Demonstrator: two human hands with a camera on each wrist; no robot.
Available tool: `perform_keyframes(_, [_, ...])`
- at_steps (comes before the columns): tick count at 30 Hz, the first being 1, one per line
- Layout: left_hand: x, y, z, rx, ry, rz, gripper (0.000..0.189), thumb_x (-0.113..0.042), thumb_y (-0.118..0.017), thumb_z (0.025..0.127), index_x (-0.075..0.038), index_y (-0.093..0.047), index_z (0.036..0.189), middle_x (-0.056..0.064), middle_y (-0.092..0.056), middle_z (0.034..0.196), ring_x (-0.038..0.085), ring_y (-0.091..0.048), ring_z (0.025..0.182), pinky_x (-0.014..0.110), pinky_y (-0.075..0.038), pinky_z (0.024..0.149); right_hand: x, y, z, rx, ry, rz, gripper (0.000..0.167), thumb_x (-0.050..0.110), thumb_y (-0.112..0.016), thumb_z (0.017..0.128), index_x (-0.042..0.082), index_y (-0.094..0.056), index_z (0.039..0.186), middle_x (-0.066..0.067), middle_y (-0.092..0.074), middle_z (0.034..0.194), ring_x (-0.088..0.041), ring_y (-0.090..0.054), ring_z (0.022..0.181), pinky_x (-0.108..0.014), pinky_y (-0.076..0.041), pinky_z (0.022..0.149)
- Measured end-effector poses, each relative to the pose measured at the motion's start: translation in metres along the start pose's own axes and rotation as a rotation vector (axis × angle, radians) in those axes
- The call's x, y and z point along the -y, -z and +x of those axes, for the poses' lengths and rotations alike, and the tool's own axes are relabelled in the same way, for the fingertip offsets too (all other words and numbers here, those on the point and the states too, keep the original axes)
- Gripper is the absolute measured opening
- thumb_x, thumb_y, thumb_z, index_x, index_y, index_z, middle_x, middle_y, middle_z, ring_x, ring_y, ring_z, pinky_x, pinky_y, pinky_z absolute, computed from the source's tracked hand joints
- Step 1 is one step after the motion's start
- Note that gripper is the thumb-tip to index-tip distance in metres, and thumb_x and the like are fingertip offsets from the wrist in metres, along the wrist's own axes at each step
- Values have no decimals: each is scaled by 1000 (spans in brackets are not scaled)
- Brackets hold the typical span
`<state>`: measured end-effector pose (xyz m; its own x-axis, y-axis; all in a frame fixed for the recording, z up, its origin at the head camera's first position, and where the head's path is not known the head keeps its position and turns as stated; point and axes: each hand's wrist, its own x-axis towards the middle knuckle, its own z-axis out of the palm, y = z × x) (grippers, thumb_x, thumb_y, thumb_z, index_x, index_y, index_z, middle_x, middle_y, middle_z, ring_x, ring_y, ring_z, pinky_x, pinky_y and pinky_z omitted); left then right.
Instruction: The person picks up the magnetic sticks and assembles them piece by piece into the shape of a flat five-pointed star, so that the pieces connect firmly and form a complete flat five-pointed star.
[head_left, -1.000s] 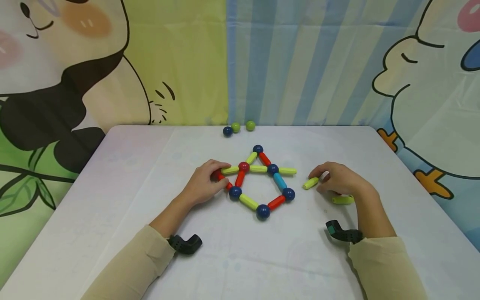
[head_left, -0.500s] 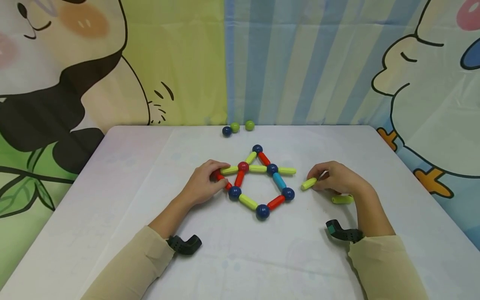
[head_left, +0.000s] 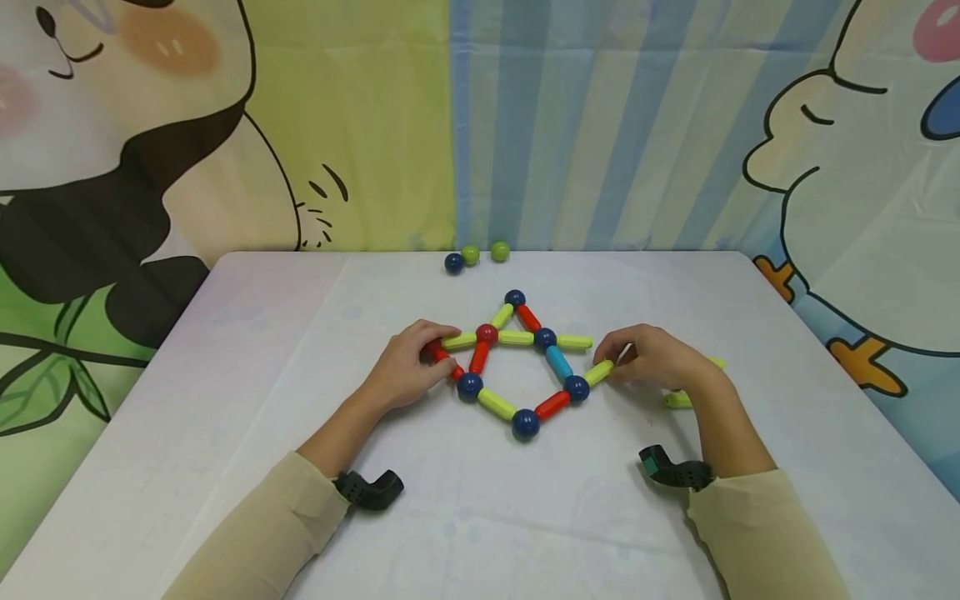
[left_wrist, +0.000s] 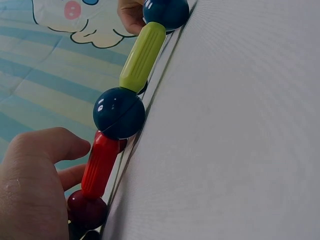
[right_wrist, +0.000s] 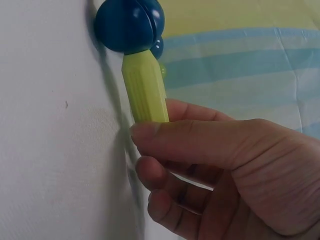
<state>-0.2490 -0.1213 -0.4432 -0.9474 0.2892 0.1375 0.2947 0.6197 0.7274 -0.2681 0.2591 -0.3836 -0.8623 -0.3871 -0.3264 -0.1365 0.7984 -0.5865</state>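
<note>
A flat frame of magnetic rods and balls lies on the table, with a red ball inside it and a blue ball at its front. My left hand holds the frame's left corner, its fingers around a dark red ball where a red rod meets a yellow-green rod. Between thumb and fingers, my right hand pinches another yellow-green magnetic rod. That rod's far end meets the right-hand blue ball. One yellow-green rod sticks out rightward from the upper blue ball.
Behind the right wrist lie loose yellow-green rods, partly hidden by it. At the table's back edge sit a blue ball and two green balls. A printed cloth hangs behind the white table.
My right hand has moved left with the yellow-green rod, bringing its end to the right-hand blue ball. Another loose rod now shows behind the right wrist. My left hand stays in place.
</note>
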Motion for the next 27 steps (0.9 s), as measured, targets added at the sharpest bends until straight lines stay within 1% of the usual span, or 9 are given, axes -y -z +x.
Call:
perform_keyframes(4, [-1,0,-1,0,-5,1,45,-20,-69,92,-18,-66,137,6,-63,134,25,-59,118,45,-50,106,4,1,-3,-1,-22,-23,22,9,-75,91,17,-75,112,-7,-70,115,-27,-60,102,-32,-51,80])
perform_keyframes(7, [-2,0,-1,1,-9,2,45,-20,-69,92,-17,-66,137,6,-63,134,25,-59,117,45,-51,105,10,4,-8,-13,-61,-56,28,15,-76,91,19,-73,119,-10,-66,120,-27,-58,99,-33,-53,73])
perform_keyframes(8, [-2,1,-1,1,-11,3,45,-20,-69,92,-17,-66,137,6,-63,134,25,-59,117,45,-51,105,13,5,-10,-16,-70,-67,30,17,-77,91,19,-72,121,-11,-65,119,-27,-57,97,-33,-53,70])
perform_keyframes(10, [-2,1,-1,2,-11,2,45,-20,-69,92,-17,-66,137,6,-63,134,25,-59,117,45,-51,105,20,6,-14,-5,-72,-74,33,18,-77,91,19,-71,123,-11,-65,115,-26,-58,93,-33,-54,69])
perform_keyframes(14, [-2,1,-2,1,-8,1,45,-20,-69,92,-17,-66,137,6,-63,133,25,-59,117,46,-50,105,35,1,-15,93,-43,-55,36,17,-77,90,16,-68,125,-6,-69,97,-23,-63,79,-33,-55,68])
perform_keyframes(16, [-2,1,-1,1,-9,0,45,-20,-69,92,-17,-66,137,6,-63,133,25,-59,117,46,-50,105,42,-4,-13,140,-53,-41,38,16,-78,89,14,-66,125,-4,-70,91,-21,-65,72,-33,-57,68])
perform_keyframes(18, [-2,1,-1,0,-14,1,45,-20,-69,92,-17,-66,137,6,-64,133,25,-59,116,45,-50,105,47,-10,-12,162,-78,-38,39,16,-79,88,13,-64,124,-4,-72,87,-20,-66,68,-33,-58,66])
perform_keyframes(22, [-1,0,-1,-2,-19,0,45,-20,-69,92,-16,-67,136,6,-64,132,24,-59,115,44,-50,104,54,-18,-9,168,-128,-51,39,16,-81,88,12,-62,122,-5,-71,85,-19,-67,65,-31,-59,67])
perform_keyframes(27, [-2,1,-1,-6,-23,-7,45,-19,-69,91,-15,-67,136,7,-64,132,25,-59,116,45,-50,105,58,-21,-8,155,-113,-79,36,15,-81,88,11,-63,120,-5,-71,84,-17,-67,68,-29,-58,70])
